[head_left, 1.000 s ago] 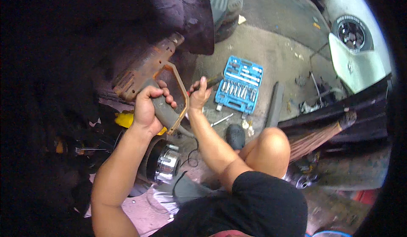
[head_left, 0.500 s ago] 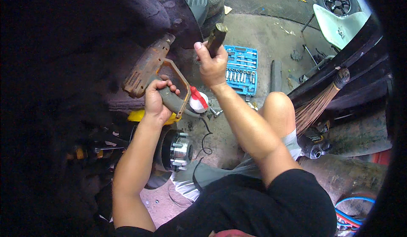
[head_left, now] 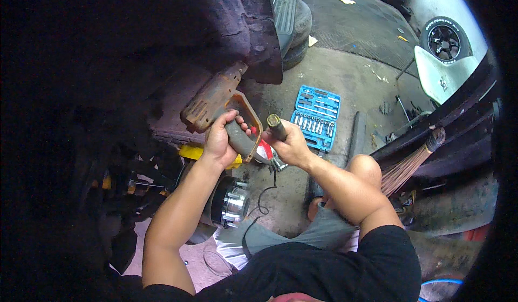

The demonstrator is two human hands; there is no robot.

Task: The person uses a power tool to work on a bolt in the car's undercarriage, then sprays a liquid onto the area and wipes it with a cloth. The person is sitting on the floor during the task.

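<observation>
Head view, and I read it from a distance with both bare hands near the middle, side by side. The left hand (head_left: 221, 140) is wrapped around the grey handle (head_left: 239, 138) of a rusty power tool (head_left: 213, 99). The tool's body lies up and to the left of that hand; its long axis slants from lower left to upper right, the narrow nose aimed toward a dark body panel (head_left: 264, 37). An angular guard (head_left: 254, 111) loops round the handle on the side facing the right hand (head_left: 294, 146).

That right hand is closed on a dark rod (head_left: 277, 129), with a worn, yellowish end tipped up toward the camera. I see the rod foreshortened, so its full length escapes me. Its upper end sits just right of the guard, and I make out a gap between them, though I cannot judge depth.

Of the two, the left hand is nearer the wheel hub (head_left: 234, 202), which lies below it, studs facing right. The right hand is nearer the blue socket case (head_left: 322, 143), lying beyond it, up and to the right. A red-and-white object (head_left: 265, 151), partly hidden, shows between the hands.
</observation>
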